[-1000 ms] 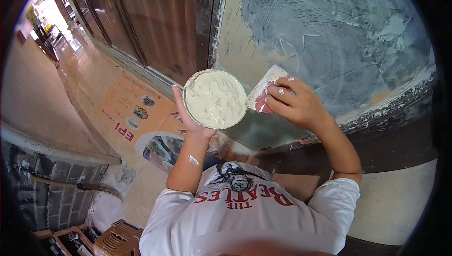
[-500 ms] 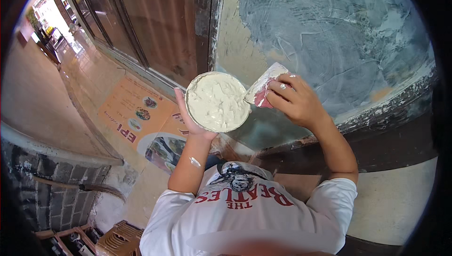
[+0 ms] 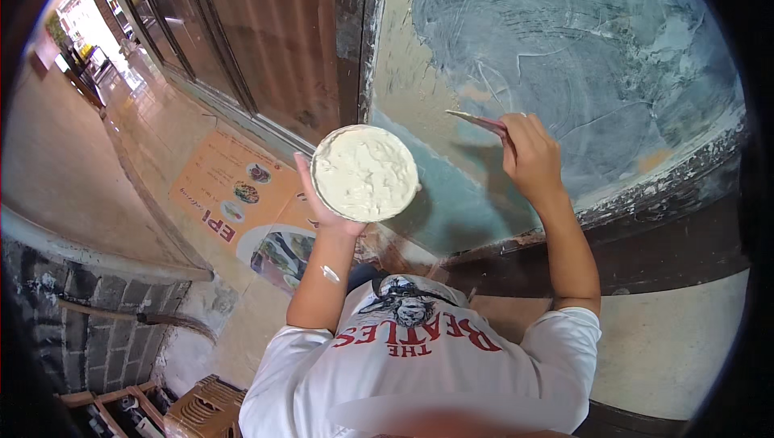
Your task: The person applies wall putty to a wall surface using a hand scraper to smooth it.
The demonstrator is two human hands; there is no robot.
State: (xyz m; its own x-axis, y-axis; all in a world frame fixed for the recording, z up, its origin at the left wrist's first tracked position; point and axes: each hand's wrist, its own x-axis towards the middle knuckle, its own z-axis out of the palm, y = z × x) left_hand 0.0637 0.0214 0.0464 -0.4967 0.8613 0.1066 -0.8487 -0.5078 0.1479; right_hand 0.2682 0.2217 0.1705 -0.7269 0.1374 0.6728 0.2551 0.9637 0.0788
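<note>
My left hand (image 3: 332, 220) supports a round tub from below and from its left side, thumb up along the rim. Cream-coloured putty (image 3: 365, 172) fills the tub nearly to the brim. In my right hand (image 3: 532, 156) is a thin pinkish putty spreader (image 3: 482, 121), gripped by its near end and seen almost edge-on. Its blade points left toward the wall (image 3: 564, 67), which carries streaky grey-blue and beige coats. Whether the blade touches the wall, I cannot tell. A white smear of putty marks my left forearm.
A dark-framed door (image 3: 274, 51) stands beside the wall at upper left. An orange printed banner (image 3: 214, 168) lies on the tiled floor. At lower left are a broom (image 3: 173, 321), a grey block wall (image 3: 105, 349) and a brown slatted crate (image 3: 201, 410).
My right hand has lifted the spreader away from the tub's rim, up and to the right, turning its blade edge-on toward the wall. The tub has shifted slightly left.
</note>
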